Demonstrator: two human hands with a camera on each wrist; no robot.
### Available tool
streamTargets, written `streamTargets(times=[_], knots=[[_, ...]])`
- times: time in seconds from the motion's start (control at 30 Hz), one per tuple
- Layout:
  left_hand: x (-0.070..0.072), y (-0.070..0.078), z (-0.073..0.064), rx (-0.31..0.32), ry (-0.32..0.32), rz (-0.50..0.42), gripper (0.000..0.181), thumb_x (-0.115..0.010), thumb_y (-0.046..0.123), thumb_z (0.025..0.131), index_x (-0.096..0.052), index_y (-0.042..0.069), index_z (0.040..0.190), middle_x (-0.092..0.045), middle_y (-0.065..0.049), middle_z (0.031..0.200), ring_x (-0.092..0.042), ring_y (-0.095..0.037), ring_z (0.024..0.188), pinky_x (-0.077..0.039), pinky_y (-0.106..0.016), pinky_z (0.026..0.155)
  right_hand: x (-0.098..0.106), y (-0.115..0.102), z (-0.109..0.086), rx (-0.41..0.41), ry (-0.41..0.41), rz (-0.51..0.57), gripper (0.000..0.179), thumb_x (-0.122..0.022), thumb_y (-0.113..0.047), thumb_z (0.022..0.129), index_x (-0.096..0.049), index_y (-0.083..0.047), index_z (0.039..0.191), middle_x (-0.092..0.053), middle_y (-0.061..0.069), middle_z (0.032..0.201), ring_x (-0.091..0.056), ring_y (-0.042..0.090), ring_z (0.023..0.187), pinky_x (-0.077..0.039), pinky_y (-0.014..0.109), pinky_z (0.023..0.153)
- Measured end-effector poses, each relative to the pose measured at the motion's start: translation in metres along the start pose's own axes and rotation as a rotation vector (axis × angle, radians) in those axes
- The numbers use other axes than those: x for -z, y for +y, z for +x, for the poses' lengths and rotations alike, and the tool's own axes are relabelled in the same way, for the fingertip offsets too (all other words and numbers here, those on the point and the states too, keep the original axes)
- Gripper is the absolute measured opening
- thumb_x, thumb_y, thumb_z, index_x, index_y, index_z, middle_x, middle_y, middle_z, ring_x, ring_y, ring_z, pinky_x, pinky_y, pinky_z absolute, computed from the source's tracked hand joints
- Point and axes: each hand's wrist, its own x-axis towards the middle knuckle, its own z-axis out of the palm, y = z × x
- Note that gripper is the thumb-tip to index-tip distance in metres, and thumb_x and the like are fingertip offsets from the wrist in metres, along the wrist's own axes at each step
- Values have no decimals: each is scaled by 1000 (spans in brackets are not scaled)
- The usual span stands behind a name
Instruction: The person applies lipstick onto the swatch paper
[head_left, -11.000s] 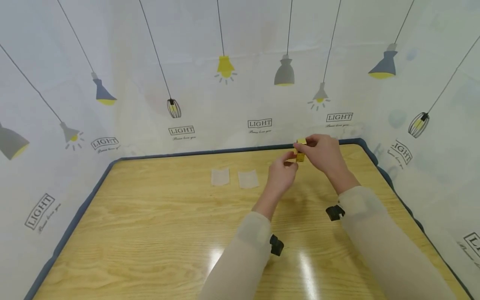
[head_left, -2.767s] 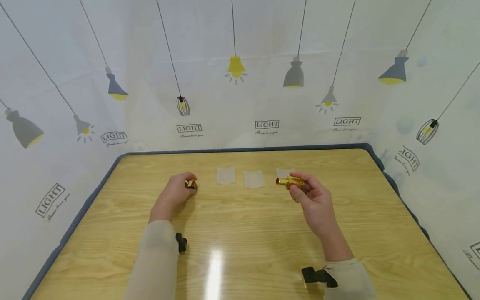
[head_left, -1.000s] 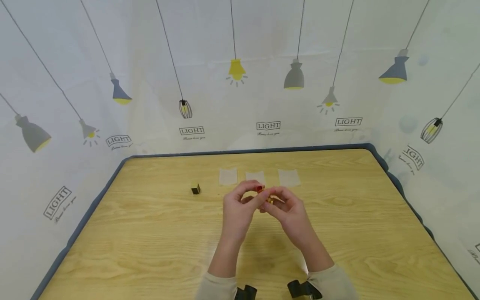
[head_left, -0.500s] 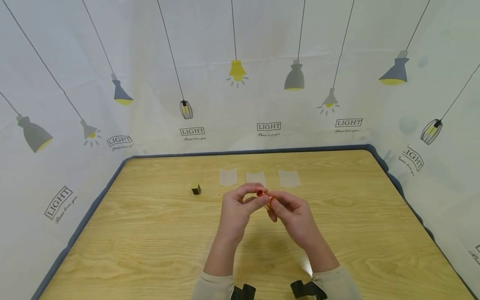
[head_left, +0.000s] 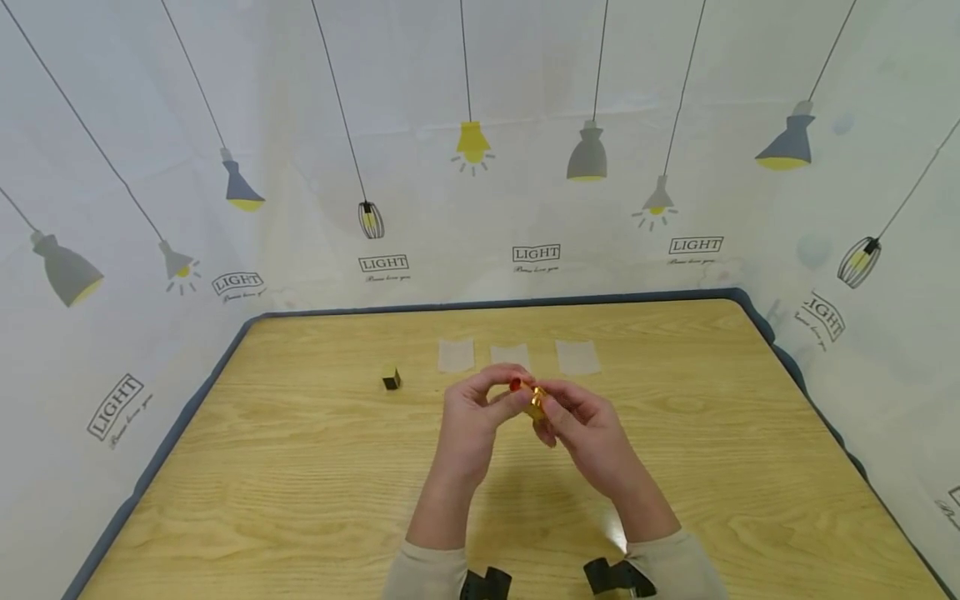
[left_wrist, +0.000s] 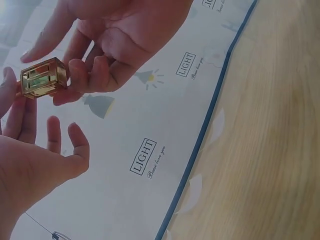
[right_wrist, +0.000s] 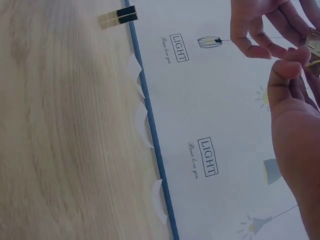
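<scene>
Above the middle of the table, both hands hold a gold lipstick (head_left: 537, 400) with a red tip, tilted toward the upper left. My left hand (head_left: 467, 425) pinches its tube end between thumb and fingers. The thumb and fingers of my right hand (head_left: 592, 429) grip the block-shaped base. In the left wrist view the shiny rectangular base (left_wrist: 44, 78) shows between the two hands; in the right wrist view only a bit of the lipstick (right_wrist: 314, 45) appears at the edge. Its small cap (head_left: 392, 379), gold and dark, stands apart on the table to the left.
Three pale square patches (head_left: 577, 357) lie in a row near the back of the wooden table (head_left: 300, 467). Blue edging (head_left: 420, 309) runs where the table meets the lamp-patterned wall covering (head_left: 450, 217). Black camera mounts (head_left: 486, 583) sit at both wrists.
Since the earliest frame the lipstick has come from the back right to the middle, and my left hand has set the cap down at left. Lately the fingers and lipstick have shifted slightly.
</scene>
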Motion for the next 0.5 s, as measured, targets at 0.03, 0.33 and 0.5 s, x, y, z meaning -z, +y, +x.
streamTargets(times=[0.03, 0.33, 0.5], knots=[[0, 0, 1, -11, 19, -7, 13, -87, 28, 85, -84, 19, 95, -75, 8, 106, -63, -16, 117, -59, -28, 96, -1, 0, 0, 12, 28, -59, 25, -58, -8, 110, -71, -13, 130, -72, -12, 110, -61, 3, 85, -54, 17, 74], [-4, 3, 3, -92, -18, -80, 15, -87, 36, 79, -84, 28, 92, -74, 11, 99, -62, -13, 112, -54, -28, 100, -4, -1, 2, 133, 70, -238, 23, -59, -4, 108, -66, 16, 116, -69, -11, 95, -59, 7, 76, -56, 21, 69], [-2, 2, 4, -103, -64, -67, 14, -86, 37, 80, -84, 31, 93, -73, 12, 100, -59, -13, 115, -51, -32, 104, -3, -4, 3, 104, -23, -90, 27, -47, -9, 113, -72, 3, 115, -71, -6, 93, -57, 11, 74, -53, 20, 69]])
